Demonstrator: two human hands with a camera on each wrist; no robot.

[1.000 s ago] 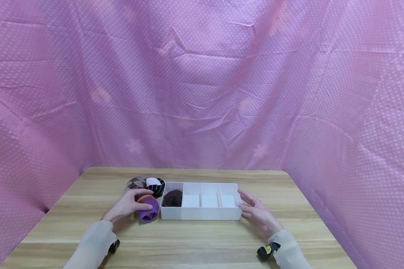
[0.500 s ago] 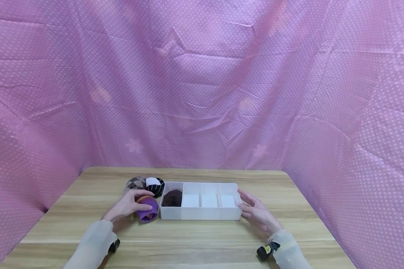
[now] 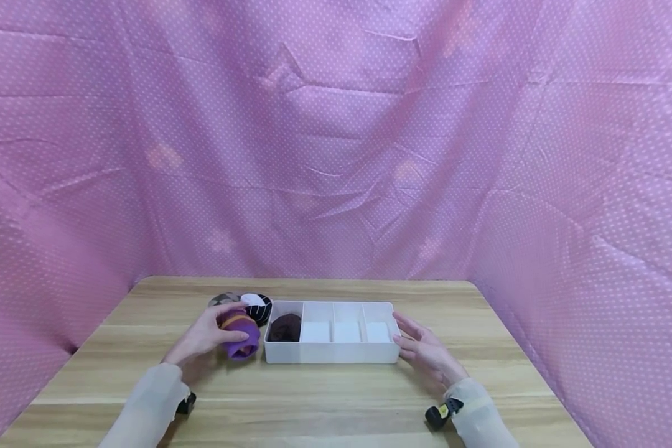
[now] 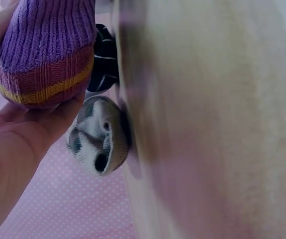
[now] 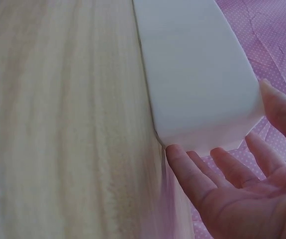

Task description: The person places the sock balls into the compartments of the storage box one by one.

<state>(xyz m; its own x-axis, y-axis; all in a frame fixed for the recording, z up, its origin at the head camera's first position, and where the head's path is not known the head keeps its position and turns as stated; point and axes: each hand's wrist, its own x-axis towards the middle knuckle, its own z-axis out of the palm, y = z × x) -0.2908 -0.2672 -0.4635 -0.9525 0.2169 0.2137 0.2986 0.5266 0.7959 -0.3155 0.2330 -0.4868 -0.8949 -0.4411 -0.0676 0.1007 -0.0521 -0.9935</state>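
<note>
The left hand (image 3: 201, 336) grips the purple sock ball (image 3: 238, 333), lifted just left of the white tray (image 3: 330, 353). The right hand (image 3: 425, 351), fingers straight, braces the tray's right end against sliding.

- A grey argyle sock ball (image 3: 222, 300) sat on my wooden table (image 3: 313, 404), behind and to the left.
- A black-and-white striped sock ball (image 3: 257, 306) lay just beside it, close to the tray's left end.
- A pink dotted curtain (image 3: 336, 155) hung around the table on three sides.
</note>
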